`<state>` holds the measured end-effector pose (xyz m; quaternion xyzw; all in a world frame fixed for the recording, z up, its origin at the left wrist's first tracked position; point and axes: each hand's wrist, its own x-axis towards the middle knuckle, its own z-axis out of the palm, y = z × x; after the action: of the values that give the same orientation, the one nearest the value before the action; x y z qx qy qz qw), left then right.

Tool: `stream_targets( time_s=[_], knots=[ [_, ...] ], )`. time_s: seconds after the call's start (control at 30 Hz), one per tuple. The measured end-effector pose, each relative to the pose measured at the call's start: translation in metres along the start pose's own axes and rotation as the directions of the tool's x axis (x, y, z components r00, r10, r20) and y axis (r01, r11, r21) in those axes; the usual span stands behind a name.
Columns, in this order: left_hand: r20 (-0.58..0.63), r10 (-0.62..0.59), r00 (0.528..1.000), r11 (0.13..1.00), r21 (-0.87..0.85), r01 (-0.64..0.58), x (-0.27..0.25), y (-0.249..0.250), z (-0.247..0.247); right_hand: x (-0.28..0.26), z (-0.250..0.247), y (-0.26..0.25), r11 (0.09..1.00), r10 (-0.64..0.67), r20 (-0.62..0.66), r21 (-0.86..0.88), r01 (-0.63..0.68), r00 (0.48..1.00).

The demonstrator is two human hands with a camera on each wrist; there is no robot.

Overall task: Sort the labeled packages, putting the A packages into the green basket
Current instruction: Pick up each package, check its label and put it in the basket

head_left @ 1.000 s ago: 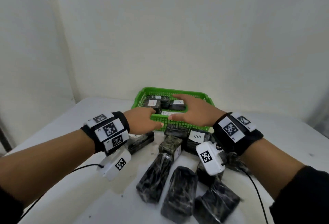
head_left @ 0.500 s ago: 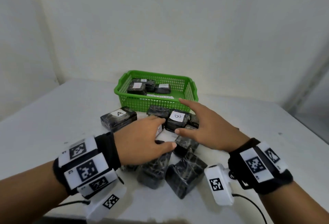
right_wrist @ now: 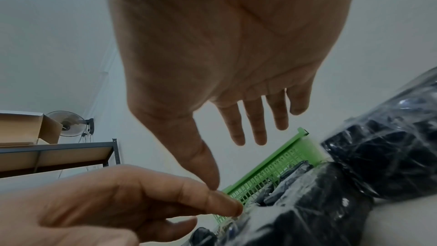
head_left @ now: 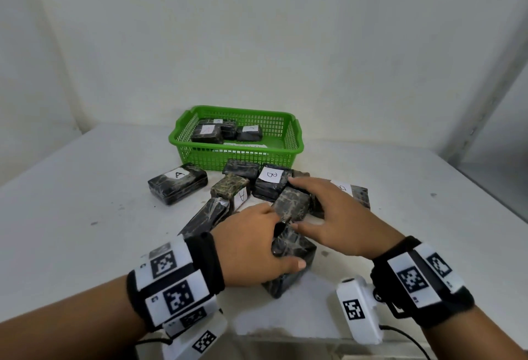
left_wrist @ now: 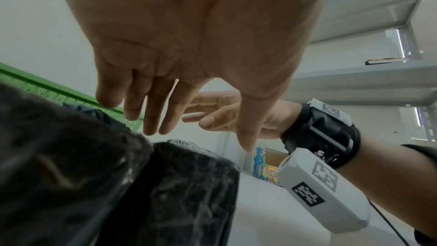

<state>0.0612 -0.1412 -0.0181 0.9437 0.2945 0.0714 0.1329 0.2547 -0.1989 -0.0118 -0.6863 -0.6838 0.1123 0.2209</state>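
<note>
While both hands hover flat, fingers straight, glossy film-wrapped dark blocks crowd green mesh basket.

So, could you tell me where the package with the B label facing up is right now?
In the head view the B package lies on the table just in front of the green basket, slightly right of centre, beyond the right hand.

1. A white table carries everything, its surface scuffed with a few small dark marks.
2. At the back sits the green basket, directly on the tabletop.
3. Just in front and left of it, a dark wrapped package labelled A lies flat, apart from the rest.
4. To its right, a heap of dark wrapped packages spreads toward the near edge, one showing a B label.
</note>
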Motion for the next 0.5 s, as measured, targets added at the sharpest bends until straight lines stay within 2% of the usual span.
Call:
stream_targets(
  time_s=[0.17,0.23,0.4,0.5],
  knots=[
    [0.113,-0.021,0.993,0.990,0.143,0.005,-0.003,0.002,0.011,-0.013,0.004,0.000,0.998,-0.039,0.187,-0.034,0.046,0.982],
    [0.122,-0.048,0.991,0.988,0.155,0.029,-0.003,0.001,0.014,-0.015,0.005,-0.002,0.999,-0.037,0.253,-0.025,0.044,0.967],
    [0.069,-0.074,0.995,0.997,0.003,0.074,0.004,0.003,0.002,-0.017,-0.001,-0.003,0.999,-0.015,0.338,0.036,0.004,0.941],
    [0.014,-0.083,0.996,0.988,-0.130,0.084,0.007,-0.001,-0.006,-0.013,-0.001,0.006,0.991,0.014,0.269,0.127,-0.050,0.963]
  ],
)
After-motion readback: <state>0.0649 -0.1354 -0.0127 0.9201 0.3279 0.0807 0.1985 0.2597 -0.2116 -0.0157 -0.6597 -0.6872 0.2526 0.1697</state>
